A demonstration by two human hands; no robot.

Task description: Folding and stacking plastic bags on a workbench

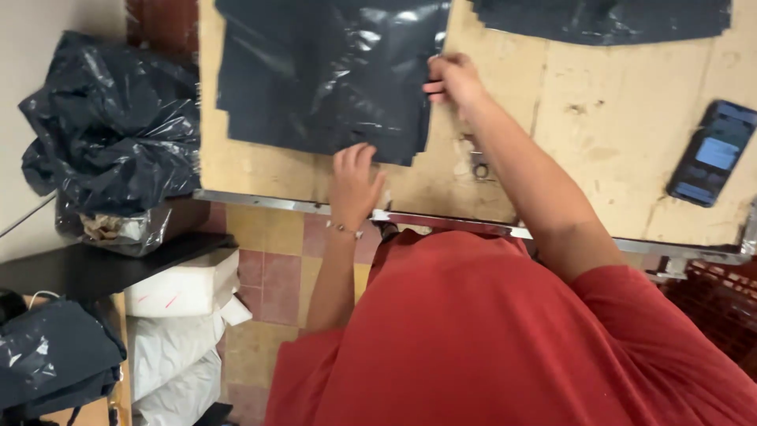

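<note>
A stack of dark glossy plastic bags (pixel 323 75) lies flat on the worn wooden bench (pixel 615 118), and both hands work at its edges. The left hand (pixel 355 177) rests at the near edge of the stack, fingers spread and pressed down on the lowest corner of the plastic, a thin bracelet at the wrist. The right hand (pixel 453 79) is at the right edge of the stack, fingers curled and pinching the edge of the top sheets.

Beyond the right hand, further along the bench from the stack, a second pile of the same dark bags (pixel 607 20) lies at the far edge. A smartphone (pixel 714 154) with a lit screen lies well to the right of the stack, near the bench's end. A small metal ring (pixel 481 170) sits on the wood just right of the stack's near corner.

Left of the stack, off the bench, a bulging black bin bag (pixel 110 126) sits on a clear plastic sack (pixel 118 229) holding scraps whose kind cannot be told. Below these, white padded parcels (pixel 185 315) are piled on the tiled floor (pixel 272 260). The person wears a red shirt (pixel 489 339).
</note>
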